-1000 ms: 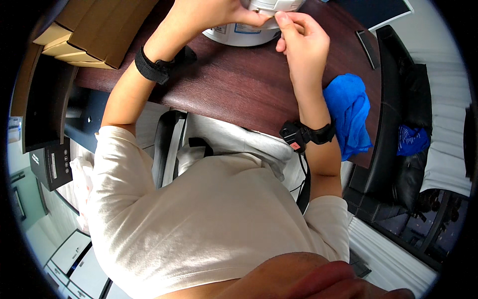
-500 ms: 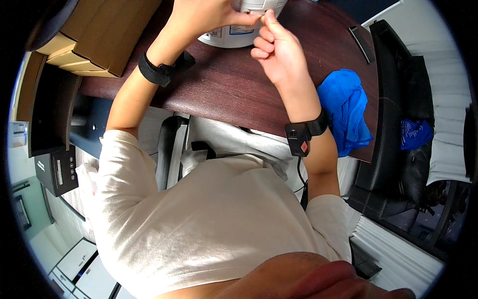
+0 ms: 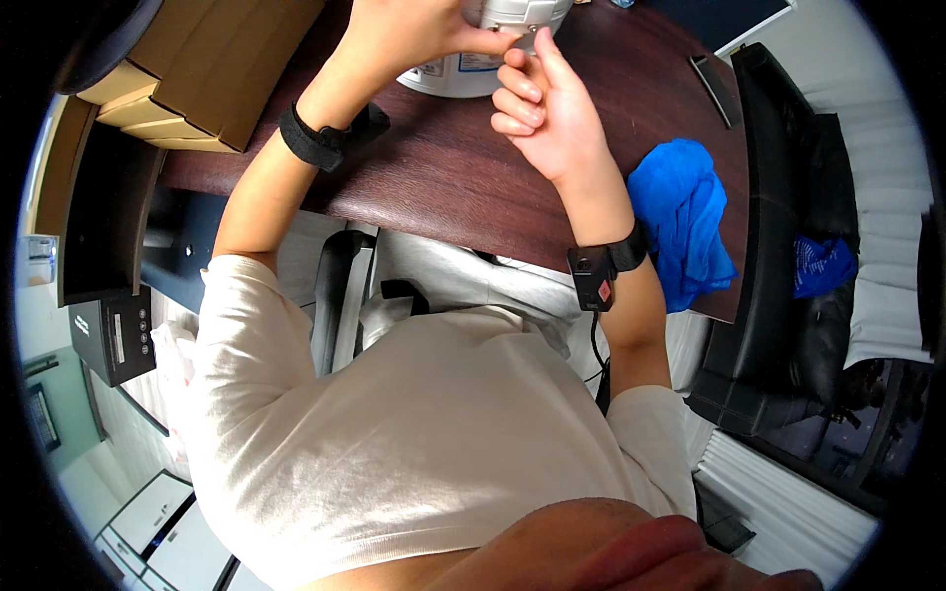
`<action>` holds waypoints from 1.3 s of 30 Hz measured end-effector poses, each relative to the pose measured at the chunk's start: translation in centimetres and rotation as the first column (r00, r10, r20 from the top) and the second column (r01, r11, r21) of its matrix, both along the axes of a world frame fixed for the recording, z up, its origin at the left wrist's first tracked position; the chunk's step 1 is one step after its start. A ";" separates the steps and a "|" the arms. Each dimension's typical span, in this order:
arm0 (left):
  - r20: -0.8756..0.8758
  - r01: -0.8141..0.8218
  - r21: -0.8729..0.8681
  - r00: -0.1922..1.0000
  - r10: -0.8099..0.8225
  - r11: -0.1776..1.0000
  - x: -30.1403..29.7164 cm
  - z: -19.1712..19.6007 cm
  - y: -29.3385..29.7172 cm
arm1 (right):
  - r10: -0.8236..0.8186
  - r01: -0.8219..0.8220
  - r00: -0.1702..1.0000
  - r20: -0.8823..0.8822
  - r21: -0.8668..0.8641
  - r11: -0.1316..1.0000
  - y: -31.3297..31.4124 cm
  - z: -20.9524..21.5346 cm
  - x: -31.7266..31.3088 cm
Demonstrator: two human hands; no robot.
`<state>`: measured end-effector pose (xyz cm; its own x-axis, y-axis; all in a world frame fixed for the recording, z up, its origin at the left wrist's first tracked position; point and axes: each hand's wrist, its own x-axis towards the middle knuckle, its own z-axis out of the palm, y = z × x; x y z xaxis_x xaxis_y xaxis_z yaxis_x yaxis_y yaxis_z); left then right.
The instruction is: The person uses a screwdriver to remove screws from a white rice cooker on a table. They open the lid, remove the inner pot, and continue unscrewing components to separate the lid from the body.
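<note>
Head view: left hand and right hand touch white appliance

I am seeing the person wearing a cream short-sleeved shirt, loose at the shoulders. Each wrist is carrying a black band: a plain wide strap on the left, and a right strap bearing a small black box with a red mark, a thin dark cable hanging below it.

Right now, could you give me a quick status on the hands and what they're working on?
Left hand and right hand both on the white container, fingertips pinched at its lower edge. Blue cloth lies apart on the desk.
</note>
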<state>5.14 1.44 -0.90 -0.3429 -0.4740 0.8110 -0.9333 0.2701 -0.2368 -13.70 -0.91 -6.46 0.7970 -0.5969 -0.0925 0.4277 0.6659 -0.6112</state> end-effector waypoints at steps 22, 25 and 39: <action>0.037 -0.030 0.077 0.999 0.028 0.997 -0.2 0.8 0.8 | -0.822 0.053 0.561 0.097 -0.995 -0.081 -2.8 1.2 -1.3; 0.031 -0.009 0.076 1.000 0.007 0.997 -0.4 1.1 0.9 | -0.840 0.106 0.529 0.124 -0.991 -0.079 -2.2 0.8 -0.6; 0.031 -0.006 0.064 1.000 0.004 0.998 -0.4 0.9 0.9 | -0.181 0.128 0.947 -0.265 -0.205 0.970 1.1 1.9 0.7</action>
